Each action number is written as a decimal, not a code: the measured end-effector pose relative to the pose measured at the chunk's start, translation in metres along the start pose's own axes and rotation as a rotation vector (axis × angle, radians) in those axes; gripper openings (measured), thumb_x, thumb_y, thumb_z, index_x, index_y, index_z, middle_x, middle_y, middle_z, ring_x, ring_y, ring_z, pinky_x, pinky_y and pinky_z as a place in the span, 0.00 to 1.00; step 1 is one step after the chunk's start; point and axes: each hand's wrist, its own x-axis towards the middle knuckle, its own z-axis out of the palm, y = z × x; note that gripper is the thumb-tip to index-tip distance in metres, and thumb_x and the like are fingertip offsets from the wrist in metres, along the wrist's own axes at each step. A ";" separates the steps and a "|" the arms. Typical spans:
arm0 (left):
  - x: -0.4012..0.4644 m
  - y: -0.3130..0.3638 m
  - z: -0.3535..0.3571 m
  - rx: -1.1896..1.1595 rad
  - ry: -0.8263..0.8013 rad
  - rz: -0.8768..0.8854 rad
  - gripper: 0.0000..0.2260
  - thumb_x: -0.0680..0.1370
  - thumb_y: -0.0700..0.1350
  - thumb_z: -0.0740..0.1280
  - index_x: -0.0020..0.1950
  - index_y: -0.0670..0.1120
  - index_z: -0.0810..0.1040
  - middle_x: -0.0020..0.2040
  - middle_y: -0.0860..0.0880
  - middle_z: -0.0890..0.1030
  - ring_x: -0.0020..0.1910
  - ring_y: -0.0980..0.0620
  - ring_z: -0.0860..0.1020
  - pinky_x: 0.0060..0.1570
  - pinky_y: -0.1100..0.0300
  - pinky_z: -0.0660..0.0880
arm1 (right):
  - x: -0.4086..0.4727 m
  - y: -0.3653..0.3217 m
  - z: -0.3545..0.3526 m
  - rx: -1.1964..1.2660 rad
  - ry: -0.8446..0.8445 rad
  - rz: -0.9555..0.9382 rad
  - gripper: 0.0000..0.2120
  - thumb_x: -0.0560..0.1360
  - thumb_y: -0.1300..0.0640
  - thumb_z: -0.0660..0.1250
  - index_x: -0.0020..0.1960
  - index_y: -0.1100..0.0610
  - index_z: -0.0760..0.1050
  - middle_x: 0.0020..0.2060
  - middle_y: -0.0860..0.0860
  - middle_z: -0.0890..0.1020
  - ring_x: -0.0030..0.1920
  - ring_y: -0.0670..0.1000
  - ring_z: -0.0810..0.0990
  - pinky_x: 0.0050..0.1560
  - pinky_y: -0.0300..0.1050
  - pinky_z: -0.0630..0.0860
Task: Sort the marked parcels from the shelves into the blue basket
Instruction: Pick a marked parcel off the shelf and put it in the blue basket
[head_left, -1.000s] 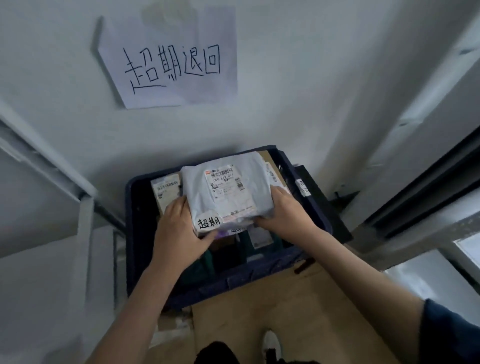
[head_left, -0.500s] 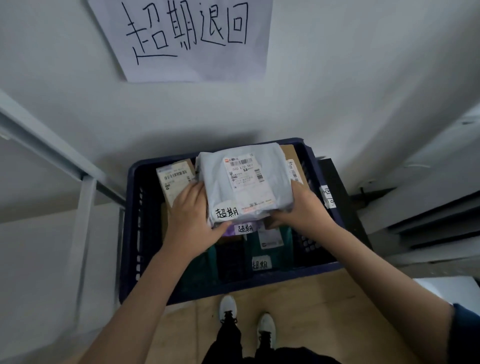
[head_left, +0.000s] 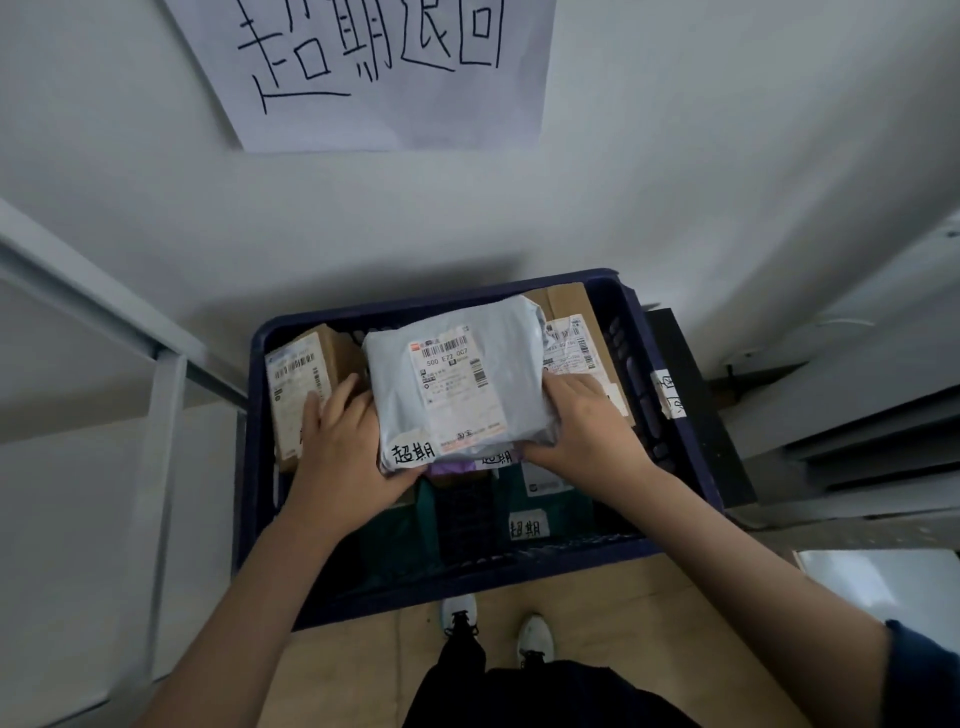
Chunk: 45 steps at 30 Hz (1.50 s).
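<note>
Gripping grey poly mailer (head_left: 457, 384) by both side edges, both hands (head_left: 343, 447) (head_left: 587, 426) over blue basket (head_left: 670, 415); looks soft, light, slippery.

Both forearms are bare to past the elbow. A dark navy sleeve (head_left: 924, 675) edge shows on the right arm, well behind the right hand (head_left: 587, 426). Below the hands: black trousers (head_left: 545, 696), white trainers (head_left: 460, 613) with black laces.

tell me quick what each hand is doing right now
Left hand: holds the left edge of the grey parcel, thumb under its near corner.
Right hand: grips the parcel's right edge.
</note>
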 end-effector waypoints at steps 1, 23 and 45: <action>0.000 -0.003 -0.001 0.008 -0.008 0.003 0.40 0.71 0.73 0.64 0.71 0.45 0.73 0.68 0.46 0.77 0.76 0.41 0.63 0.73 0.31 0.57 | 0.001 -0.003 0.001 -0.020 0.004 -0.013 0.29 0.68 0.43 0.75 0.63 0.56 0.70 0.56 0.49 0.77 0.59 0.50 0.69 0.55 0.44 0.70; -0.007 -0.012 -0.006 0.089 0.018 0.032 0.45 0.71 0.69 0.68 0.78 0.41 0.64 0.77 0.43 0.68 0.78 0.41 0.60 0.75 0.37 0.57 | -0.005 -0.018 0.012 -0.356 0.005 0.037 0.48 0.69 0.35 0.71 0.78 0.56 0.54 0.72 0.51 0.68 0.72 0.54 0.64 0.71 0.54 0.65; -0.147 0.057 -0.025 -0.021 0.148 -0.205 0.34 0.77 0.66 0.59 0.76 0.46 0.69 0.77 0.44 0.69 0.77 0.42 0.64 0.71 0.41 0.68 | -0.076 -0.090 0.016 -0.326 -0.053 -0.421 0.39 0.74 0.37 0.67 0.78 0.54 0.60 0.72 0.50 0.69 0.73 0.54 0.65 0.69 0.54 0.69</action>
